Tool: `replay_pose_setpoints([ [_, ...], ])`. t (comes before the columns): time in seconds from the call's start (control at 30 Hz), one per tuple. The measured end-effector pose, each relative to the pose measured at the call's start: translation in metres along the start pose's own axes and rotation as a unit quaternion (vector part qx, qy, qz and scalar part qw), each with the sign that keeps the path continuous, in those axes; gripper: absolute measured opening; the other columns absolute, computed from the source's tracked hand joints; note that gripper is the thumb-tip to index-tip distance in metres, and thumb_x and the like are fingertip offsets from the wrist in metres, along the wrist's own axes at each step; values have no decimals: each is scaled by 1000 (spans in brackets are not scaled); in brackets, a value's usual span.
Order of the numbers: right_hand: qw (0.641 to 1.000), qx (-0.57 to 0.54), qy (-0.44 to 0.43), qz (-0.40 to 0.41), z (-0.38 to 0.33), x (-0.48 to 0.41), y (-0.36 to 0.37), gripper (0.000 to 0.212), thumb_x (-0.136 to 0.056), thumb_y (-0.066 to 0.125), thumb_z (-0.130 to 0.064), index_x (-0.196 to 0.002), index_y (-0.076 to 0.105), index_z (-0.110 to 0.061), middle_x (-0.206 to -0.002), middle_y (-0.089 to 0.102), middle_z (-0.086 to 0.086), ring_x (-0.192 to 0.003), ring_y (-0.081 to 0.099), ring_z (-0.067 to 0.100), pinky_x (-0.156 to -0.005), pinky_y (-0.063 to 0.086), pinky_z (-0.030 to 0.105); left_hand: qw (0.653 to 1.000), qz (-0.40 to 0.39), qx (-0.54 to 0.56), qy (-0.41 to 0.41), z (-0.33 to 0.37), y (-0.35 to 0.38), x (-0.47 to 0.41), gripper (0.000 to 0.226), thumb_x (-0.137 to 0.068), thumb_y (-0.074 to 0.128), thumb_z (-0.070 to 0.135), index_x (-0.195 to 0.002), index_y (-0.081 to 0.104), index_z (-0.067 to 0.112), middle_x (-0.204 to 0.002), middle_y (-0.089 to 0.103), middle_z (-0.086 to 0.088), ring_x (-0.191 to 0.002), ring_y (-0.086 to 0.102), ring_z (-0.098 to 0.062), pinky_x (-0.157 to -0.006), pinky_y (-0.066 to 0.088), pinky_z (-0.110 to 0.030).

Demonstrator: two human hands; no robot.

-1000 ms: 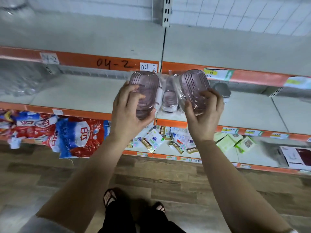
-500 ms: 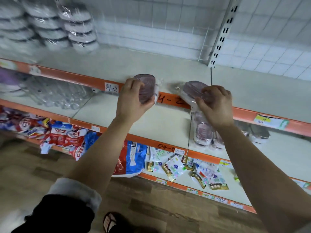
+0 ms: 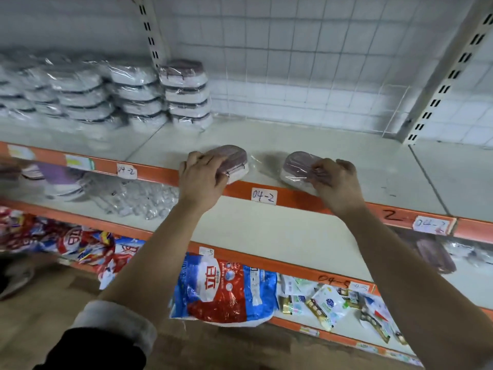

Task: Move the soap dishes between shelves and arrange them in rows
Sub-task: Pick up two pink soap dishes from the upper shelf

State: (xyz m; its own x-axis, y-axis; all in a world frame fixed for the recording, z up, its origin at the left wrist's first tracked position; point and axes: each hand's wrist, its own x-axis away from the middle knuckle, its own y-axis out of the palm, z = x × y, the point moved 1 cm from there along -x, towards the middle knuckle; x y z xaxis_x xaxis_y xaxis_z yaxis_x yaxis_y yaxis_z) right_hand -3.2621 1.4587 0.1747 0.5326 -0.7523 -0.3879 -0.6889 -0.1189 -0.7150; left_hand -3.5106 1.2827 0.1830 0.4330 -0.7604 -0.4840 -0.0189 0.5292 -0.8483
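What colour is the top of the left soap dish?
The left soap dish top is dusky purple; head view shows it best.

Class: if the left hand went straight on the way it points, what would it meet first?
The left hand holds a soap dish; beyond it bare shelf, then probably the wire back panel. Stacked dishes seem left of that line.

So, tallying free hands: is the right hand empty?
No, the right hand grips a wrapped soap dish at the front edge of the upper shelf.

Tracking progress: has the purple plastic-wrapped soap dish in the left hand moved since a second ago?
Yes: the purple soap dish rose from below the orange shelf rail to above it.
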Motion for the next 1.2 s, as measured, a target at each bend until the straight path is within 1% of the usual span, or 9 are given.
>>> replay_pose_setpoints([
  [0.07,1000,7,1,-19,-11,-7,17,34,-89,58,-14,-122,63,-17,-115,69,2,-130,38,34,-109,27,28,1000,-11,15,-8,-24,2,-10,44,-93,55,18,-136,59,23,-138,59,2,-127,40,-29,-100,34,-42],
  [0.2,996,7,-74,-53,-33,-32,49,49,-77,47,-13,-122,63,-12,-118,67,5,-122,52,28,-117,13,19,999,-24,30,-30,-59,6,-37,42,-93,53,13,-134,58,18,-138,58,-4,-129,45,-28,-106,37,-39],
  [0.3,996,-6,-77,-44,-50,-56,70,46,-73,55,-30,-111,66,-9,-106,64,0,-111,50,16,-115,24,31,998,-43,37,-42,-80,10,-54,43,-91,61,27,-131,55,12,-132,58,-10,-125,49,-31,-100,40,-37],
  [0.43,994,8,-82,-65,-61,-93,100,49,-66,59,-51,-99,65,-16,-104,61,3,-110,55,27,-105,27,25,998,-31,33,-32,-113,20,-76,54,-83,72,44,-123,56,11,-120,61,-7,-112,56,-30,-91,46,-37],
  [0.63,994,-15,-85,-67,-72,-129,130,50,-64,58,-62,-92,61,-20,-103,54,-4,-102,57,28,-101,38,39,996,-44,33,-64,-150,28,-111,53,-80,76,35,-123,56,10,-124,61,-9,-120,53,-32,-97,40,-39],
  [0.7,994,-22,-85,-67,-73,-135,141,47,-66,61,-61,-92,59,-22,-105,55,-2,-101,57,29,-98,40,39,996,-34,12,-79,-162,32,-117,55,-79,72,42,-123,57,14,-129,60,-7,-126,47,-31,-99,33,-41],
  [0.8,993,-16,-91,-77,-77,-140,151,45,-68,61,-62,-93,57,-25,-108,56,-4,-107,55,26,-95,28,25,996,-51,19,-76,-175,37,-127,74,-73,47,64,-129,56,16,-132,61,-4,-127,45,-30,-99,33,-41],
  [1.07,998,-35,-56,3,-97,-135,171,47,-64,67,-56,-100,60,-26,-106,56,-7,-107,52,28,-91,20,2,995,-65,76,17,-208,49,-144,76,-78,45,65,-126,60,8,-138,59,-7,-130,50,-29,-106,42,-42],
  [1.2,993,-60,-65,82,-139,-135,177,49,-65,71,-50,-103,62,-21,-108,54,-4,-108,50,26,-98,34,21,990,-60,123,44,-218,46,-139,64,-86,45,59,-122,60,9,-137,58,-9,-131,48,-29,-108,40,-42],
])
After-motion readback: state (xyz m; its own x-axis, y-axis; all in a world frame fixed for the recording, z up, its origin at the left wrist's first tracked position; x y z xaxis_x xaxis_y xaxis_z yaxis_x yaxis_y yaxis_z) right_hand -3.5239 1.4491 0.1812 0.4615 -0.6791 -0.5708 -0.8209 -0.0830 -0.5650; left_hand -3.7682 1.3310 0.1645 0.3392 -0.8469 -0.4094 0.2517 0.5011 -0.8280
